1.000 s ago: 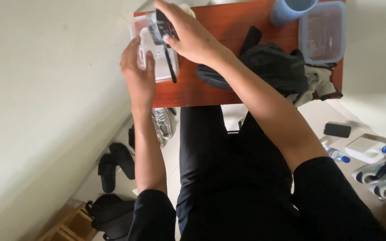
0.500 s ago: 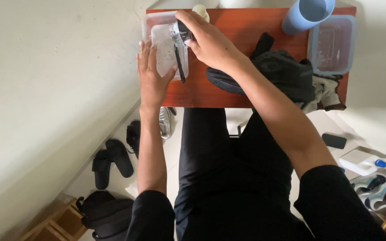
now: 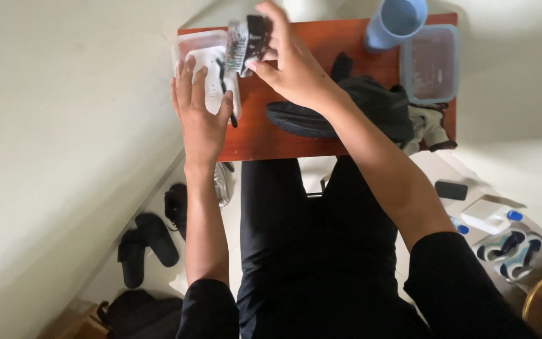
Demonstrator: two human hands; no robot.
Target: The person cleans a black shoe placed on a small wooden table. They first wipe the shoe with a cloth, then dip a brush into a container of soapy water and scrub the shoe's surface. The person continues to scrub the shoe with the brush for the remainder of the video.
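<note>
My right hand [image 3: 286,66] holds a small dark packet [image 3: 246,44] with a light printed face, lifted above the left end of the reddish wooden table [image 3: 340,44]. My left hand [image 3: 199,113] lies flat, fingers apart, on a clear plastic container [image 3: 196,47] with white contents. A thin black stick-like thing [image 3: 226,85] lies across that container beside my left fingers.
A black bag [image 3: 346,110] lies mid-table. A blue cup [image 3: 396,22] and a second clear container [image 3: 431,63] stand at the right end. On the floor are black slippers [image 3: 148,242], a dark phone [image 3: 451,189], bottles and shoes. A pale wall runs along the left.
My right hand has lifted the packet up off the container. My left hand has flattened onto the container. The view has shifted, with the table now further right.
</note>
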